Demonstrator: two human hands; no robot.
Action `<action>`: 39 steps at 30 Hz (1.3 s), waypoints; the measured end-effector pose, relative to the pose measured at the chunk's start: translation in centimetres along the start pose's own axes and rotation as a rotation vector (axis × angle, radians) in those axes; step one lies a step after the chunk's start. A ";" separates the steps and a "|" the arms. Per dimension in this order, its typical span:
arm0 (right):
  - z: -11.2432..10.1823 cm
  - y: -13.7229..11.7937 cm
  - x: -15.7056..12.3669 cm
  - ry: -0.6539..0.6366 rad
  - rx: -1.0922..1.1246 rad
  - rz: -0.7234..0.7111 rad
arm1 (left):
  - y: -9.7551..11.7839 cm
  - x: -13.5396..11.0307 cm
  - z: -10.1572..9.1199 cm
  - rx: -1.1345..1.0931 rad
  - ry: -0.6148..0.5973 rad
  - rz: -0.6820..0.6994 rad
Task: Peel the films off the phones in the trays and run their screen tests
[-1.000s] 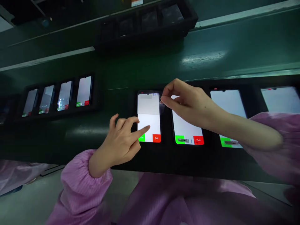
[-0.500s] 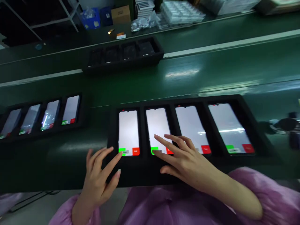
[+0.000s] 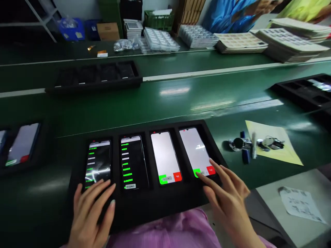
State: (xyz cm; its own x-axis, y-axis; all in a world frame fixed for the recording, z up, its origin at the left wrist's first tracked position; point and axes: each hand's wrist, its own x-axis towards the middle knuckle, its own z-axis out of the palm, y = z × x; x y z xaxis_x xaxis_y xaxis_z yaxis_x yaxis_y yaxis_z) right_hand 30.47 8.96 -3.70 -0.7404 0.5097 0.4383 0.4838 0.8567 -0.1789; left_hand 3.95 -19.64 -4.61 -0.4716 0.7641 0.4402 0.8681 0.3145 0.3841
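In front of me a black tray [image 3: 160, 203] holds several smartphones side by side. The leftmost smartphone [image 3: 100, 156] and the second smartphone [image 3: 138, 160] show dark screens with green and white text lines. White screens with a green and a red box light up the third smartphone [image 3: 164, 151] and the rightmost smartphone [image 3: 192, 144]. My left hand [image 3: 90, 213] lies with fingers apart over the lower end of the leftmost one, hiding part of it. My right hand [image 3: 229, 196] is spread, its index fingertip at the green box of the rightmost one.
Another black tray [image 3: 134, 84] lies across the bench. A smartphone [image 3: 24, 144] sits in a tray at the left. To the right are shiny metal objects [image 3: 239, 144] and a yellow sheet [image 3: 289, 151]. Stacked trays [image 3: 240, 41] and a person in a blue sleeve [image 3: 222, 17] are behind.
The two left smartphones' screens went from white to dark with text. My right hand moved right from the second smartphone to the rightmost. My left hand stays at the leftmost. The view shifted right.
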 end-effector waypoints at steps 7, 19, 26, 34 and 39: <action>1.9 -1.2 5.2 0.023 0.184 -0.148 | 0.7 2.0 1.2 0.281 -0.063 -0.107; 5.0 -4.1 11.0 -0.046 0.079 -0.215 | 2.5 7.2 2.2 0.456 -0.199 -0.195; 2.5 -0.6 9.8 0.047 0.111 -0.060 | 2.7 7.9 2.9 0.396 -0.138 -0.126; 3.0 4.5 8.2 0.046 0.074 -0.025 | 2.2 8.4 3.7 0.426 -0.155 -0.145; 3.7 4.7 8.4 -0.025 0.028 -0.071 | 2.7 6.2 1.8 0.400 -0.183 -0.097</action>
State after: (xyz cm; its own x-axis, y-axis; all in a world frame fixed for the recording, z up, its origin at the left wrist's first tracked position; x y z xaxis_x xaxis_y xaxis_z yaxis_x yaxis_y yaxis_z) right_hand 24.77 17.58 -4.08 -0.7842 0.4489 0.4284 0.4163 0.8926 -0.1732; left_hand 3.63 -13.06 -2.26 -0.5501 0.7960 0.2525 0.8297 0.5554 0.0566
